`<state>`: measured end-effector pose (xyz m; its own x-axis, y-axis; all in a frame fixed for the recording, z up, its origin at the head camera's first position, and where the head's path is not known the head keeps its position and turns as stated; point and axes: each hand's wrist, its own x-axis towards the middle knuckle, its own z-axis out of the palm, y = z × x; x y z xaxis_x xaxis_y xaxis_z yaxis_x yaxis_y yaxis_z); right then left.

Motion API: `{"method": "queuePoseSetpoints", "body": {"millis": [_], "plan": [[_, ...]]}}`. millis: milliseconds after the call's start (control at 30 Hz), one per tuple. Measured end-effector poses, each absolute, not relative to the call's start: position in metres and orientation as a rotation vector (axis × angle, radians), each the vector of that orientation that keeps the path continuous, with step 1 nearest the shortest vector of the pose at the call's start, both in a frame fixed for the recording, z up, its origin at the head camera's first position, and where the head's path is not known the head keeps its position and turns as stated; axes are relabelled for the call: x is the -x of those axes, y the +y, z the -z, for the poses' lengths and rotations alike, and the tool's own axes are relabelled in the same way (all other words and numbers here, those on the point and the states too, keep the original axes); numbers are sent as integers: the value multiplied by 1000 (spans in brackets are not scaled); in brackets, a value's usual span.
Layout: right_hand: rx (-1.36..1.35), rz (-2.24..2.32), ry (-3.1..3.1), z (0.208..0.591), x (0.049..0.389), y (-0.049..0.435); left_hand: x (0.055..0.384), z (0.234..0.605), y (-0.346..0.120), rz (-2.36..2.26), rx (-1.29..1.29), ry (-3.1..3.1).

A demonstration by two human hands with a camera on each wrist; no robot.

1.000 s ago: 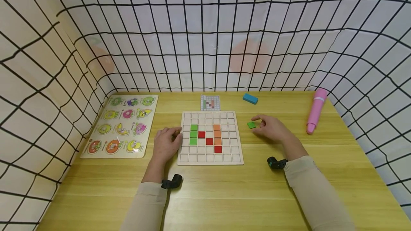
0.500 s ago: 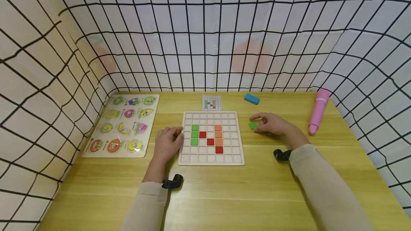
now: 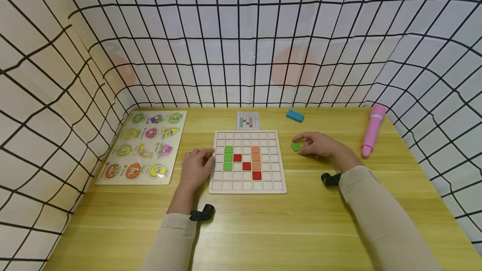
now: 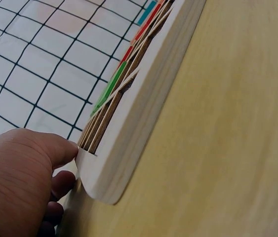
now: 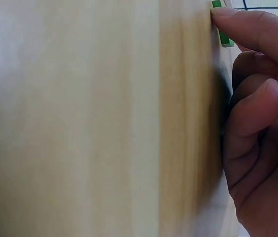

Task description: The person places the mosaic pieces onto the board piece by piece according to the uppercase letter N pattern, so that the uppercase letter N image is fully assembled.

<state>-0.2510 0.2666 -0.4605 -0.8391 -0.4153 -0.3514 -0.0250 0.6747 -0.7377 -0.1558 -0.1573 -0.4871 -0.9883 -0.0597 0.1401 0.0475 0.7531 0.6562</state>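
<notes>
The wooden grid board (image 3: 237,185) lies flat in the middle of the table with green, red (image 3: 246,166) and orange tiles (image 3: 256,157) set in its cells. My left hand (image 3: 196,166) rests at its left edge, a fingertip touching the rim; in the left wrist view the other fingers sit loosely beside the board's corner. Right of the board, my right hand (image 3: 319,144) holds a loose green tile (image 3: 295,147) between thumb and index finger. In the right wrist view a fingertip covers part of that tile (image 5: 226,37), with the other fingers curled below it.
A small pattern card (image 3: 247,121) lies behind the board, with a blue block (image 3: 295,116) to its right. On the left is a fruit puzzle board (image 3: 144,147). A pink marker-shaped object (image 3: 373,133) lies far right. Black wire mesh (image 3: 241,64) encloses the table.
My right forearm and wrist have shifted slightly right while the fingertips stay at the green tile. The tile, the board and my left hand keep their places.
</notes>
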Motion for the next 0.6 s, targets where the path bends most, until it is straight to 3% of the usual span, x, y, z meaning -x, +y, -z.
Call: {"method": "queuePoseSetpoints", "body": {"millis": [600], "plan": [[366,1037,2443,464,248,267,155,485,-158,1054,3,-2805]]}}
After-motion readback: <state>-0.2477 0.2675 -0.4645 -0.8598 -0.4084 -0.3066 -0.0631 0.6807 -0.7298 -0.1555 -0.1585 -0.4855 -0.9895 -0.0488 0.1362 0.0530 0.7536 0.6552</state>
